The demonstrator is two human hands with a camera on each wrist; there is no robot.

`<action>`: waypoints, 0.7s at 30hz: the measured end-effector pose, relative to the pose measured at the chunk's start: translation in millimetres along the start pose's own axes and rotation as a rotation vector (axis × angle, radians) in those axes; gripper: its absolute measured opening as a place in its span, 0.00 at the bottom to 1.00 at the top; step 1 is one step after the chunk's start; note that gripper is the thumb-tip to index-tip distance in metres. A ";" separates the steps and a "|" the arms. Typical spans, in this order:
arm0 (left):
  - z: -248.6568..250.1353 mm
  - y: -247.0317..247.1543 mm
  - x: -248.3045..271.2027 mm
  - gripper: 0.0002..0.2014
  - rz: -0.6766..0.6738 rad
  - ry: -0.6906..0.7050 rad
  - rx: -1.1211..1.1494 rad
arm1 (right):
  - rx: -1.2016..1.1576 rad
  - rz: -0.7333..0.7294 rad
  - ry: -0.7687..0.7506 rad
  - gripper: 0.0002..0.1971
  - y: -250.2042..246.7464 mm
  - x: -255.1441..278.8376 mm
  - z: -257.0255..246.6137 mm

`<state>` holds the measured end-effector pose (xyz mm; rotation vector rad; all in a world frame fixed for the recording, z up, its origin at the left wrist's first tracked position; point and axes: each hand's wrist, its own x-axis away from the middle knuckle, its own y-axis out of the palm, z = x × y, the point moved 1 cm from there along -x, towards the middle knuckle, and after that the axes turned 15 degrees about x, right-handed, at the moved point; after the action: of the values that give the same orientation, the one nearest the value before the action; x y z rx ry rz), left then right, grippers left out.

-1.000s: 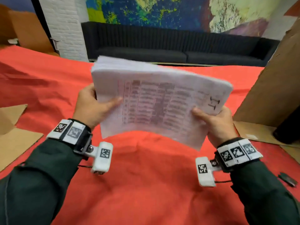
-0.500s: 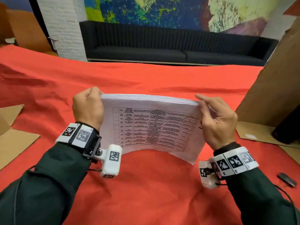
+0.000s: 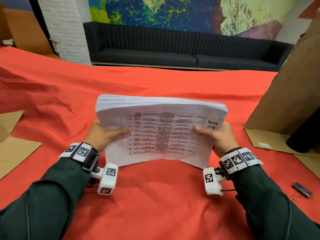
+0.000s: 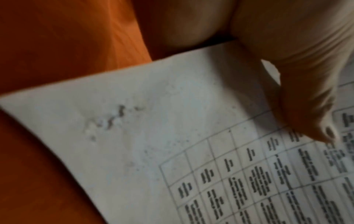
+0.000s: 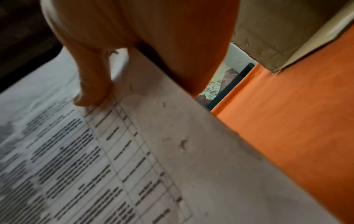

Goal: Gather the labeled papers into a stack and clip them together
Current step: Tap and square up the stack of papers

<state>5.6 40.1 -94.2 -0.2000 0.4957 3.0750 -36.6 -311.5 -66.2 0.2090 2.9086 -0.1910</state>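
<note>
A thick stack of white papers (image 3: 161, 134) with a printed table and a handwritten label on its right margin stands tilted on its lower edge over the red cloth (image 3: 155, 196). My left hand (image 3: 105, 135) grips the stack's left side, thumb across the top sheet (image 4: 172, 136). My right hand (image 3: 216, 134) grips the right side, thumb pressed on the top sheet (image 5: 153, 151). The fingers behind the stack are hidden. A small black binder clip (image 3: 302, 189) lies on the cloth at the far right, apart from both hands.
A tall cardboard panel (image 3: 292, 94) stands at the right, with a dark cylinder (image 3: 306, 135) on flat cardboard beside it. Flat cardboard pieces (image 3: 15, 146) lie at the left. A dark sofa (image 3: 173, 47) runs along the far wall.
The stack went from held up in the air to standing on edge on the cloth. Both hands slid from its top corners down to its sides, thumbs now on the front sheet.
</note>
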 end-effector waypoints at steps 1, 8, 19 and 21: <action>1.8 -0.3 -1.5 0.41 0.004 0.016 0.010 | -0.003 0.016 -0.013 0.18 -1.2 -2.1 1.5; -8.0 -7.0 10.5 0.39 -0.066 -0.057 0.112 | 0.027 -0.113 0.032 0.25 -0.3 0.0 21.7; 129.2 67.1 -8.3 0.61 0.053 0.674 -1.021 | 0.660 -0.105 -0.365 0.09 -11.2 -15.8 -121.8; 152.7 101.0 -5.4 0.46 -0.171 0.675 -1.079 | 0.827 -0.142 -0.499 0.07 -5.9 -17.1 -164.7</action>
<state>-12.0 -7.8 81.7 -1.1882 -1.1603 2.6561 -55.1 -295.7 97.7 0.0616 2.1934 -1.2602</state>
